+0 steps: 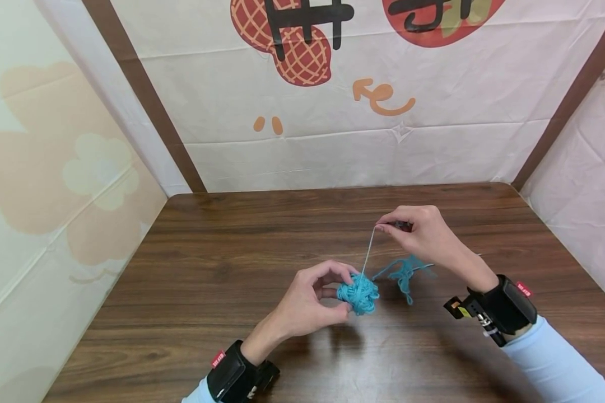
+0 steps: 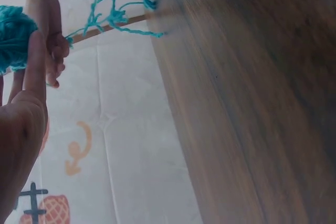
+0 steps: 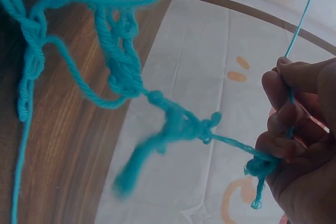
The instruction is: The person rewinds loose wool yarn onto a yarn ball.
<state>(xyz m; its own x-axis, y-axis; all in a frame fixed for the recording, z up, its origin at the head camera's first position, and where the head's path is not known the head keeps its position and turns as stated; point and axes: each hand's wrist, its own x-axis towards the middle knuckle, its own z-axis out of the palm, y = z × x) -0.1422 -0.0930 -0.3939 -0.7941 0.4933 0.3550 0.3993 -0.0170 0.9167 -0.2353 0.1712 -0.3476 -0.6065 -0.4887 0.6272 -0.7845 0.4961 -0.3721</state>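
A small wound ball of turquoise yarn point(image 1: 359, 294) sits in the fingers and thumb of my left hand point(image 1: 307, 302), held over the table. From the ball a taut strand point(image 1: 368, 251) runs up to my right hand point(image 1: 426, 232), which pinches it between thumb and forefinger, higher and to the right. The right wrist view shows the strand passing through the curled fingers point(image 3: 304, 85), with a small knot point(image 3: 260, 165) below them. A loose, knotted tangle of the same yarn point(image 3: 118, 51) trails from there; part of the ball is cut off in the left wrist view.
The brown wooden table point(image 1: 191, 291) lies under both hands. Behind it hangs a white printed cloth point(image 1: 333, 162), with a pale flowered cloth point(image 1: 40, 184) at the left and another white cloth point(image 1: 580, 184) at the right. Black camera bands point(image 1: 514, 308) circle both wrists.
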